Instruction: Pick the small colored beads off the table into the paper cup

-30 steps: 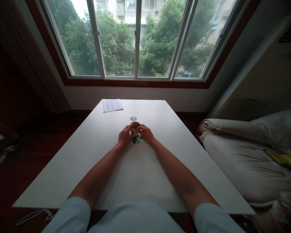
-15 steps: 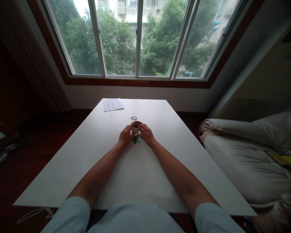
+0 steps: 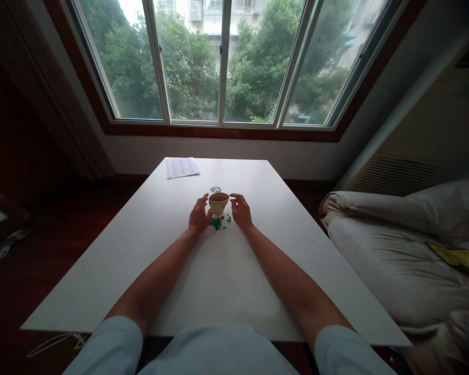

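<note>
A small tan cup stands upright on the white tabletop, mouth up, between the two hands. The left hand sits just beside the cup's left wall, its fingers loosely curled and spread; the thumb seems to brush the cup's side, though whether it really touches is too small to tell. The right hand is near the cup's right side with a clear gap, its fingers open and arched, holding nothing. Neither hand has a firm hold on the cup.

Just nearer the person than the fingertips, between the two palms, lies a little heap of small blue and green pieces on the tabletop, at the foot of the cup. Beyond the fingers, a small round dark-and-white object lies flat, and farther off a printed sheet of paper rests by the far edge, under the window. To the right of the right hand, well apart, is a bed with pale bedding.

The cup looks narrow at the base and wide at the rim, so a sideways nudge from either hand could tip it. The pieces are tiny and loose; a sweep of a palm or wrist could scatter them across the tabletop, and pinching them with fingers this open risks dropping some.
</note>
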Motion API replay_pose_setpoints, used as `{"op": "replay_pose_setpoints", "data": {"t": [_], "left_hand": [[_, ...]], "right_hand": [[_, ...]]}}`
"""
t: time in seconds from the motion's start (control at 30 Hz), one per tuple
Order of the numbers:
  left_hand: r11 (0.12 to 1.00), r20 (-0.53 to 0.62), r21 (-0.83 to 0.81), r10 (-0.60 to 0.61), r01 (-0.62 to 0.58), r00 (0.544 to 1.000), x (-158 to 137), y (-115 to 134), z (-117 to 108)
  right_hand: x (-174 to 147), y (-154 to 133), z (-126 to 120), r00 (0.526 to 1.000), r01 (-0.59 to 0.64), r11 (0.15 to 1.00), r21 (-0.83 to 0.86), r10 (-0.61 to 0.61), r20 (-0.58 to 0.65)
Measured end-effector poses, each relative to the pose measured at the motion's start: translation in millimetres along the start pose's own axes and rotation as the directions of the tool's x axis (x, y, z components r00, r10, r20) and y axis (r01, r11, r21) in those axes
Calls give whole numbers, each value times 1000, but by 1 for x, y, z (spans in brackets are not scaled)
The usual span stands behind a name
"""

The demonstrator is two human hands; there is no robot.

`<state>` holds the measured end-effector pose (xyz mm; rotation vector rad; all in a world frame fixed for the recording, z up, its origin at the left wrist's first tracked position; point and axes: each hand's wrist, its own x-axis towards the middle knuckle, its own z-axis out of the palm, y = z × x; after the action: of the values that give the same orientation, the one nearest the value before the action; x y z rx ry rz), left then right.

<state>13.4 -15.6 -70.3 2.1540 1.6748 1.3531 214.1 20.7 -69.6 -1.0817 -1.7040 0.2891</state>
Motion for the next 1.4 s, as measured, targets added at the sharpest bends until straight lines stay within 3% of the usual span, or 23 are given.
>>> {"op": "replay_pose_setpoints", "data": {"t": [0.07,0.13,0.2,0.3,0.53,0.77,0.97,1.03,1.13,1.4], "left_hand": [[999,-16,16,-47,47,999,1,-5,-4],[992,9,62,-111,110,994,2,-10,-8],[978,112,137,-172,156,979,4,-14,-11],[961,271,250,-190,121,944,6,-15,-14],[968,450,247,-86,-32,889,8,-9,-20],[970,551,197,12,-144,835,11,-8,-27],[970,601,142,74,-198,796,12,-6,-31],[970,606,133,81,-202,791,11,-5,-32],[971,597,137,78,-197,799,10,-5,-31],[977,512,170,27,-132,859,1,3,-23]], "right_hand": [[4,5,-6,999,-46,993,-105,46,-4],[7,10,-10,989,-98,967,-234,120,82],[9,16,-13,955,-125,926,-357,210,208],[8,21,-13,897,-55,885,-462,247,367],[14,22,-17,762,225,887,-404,99,640],[12,13,-23,736,325,886,-332,-16,677],[14,4,-32,688,313,906,-285,-9,726],[14,4,-31,686,301,904,-305,17,727],[13,5,-26,724,278,890,-361,53,688],[2,0,-16,802,191,882,-431,114,587]]}}
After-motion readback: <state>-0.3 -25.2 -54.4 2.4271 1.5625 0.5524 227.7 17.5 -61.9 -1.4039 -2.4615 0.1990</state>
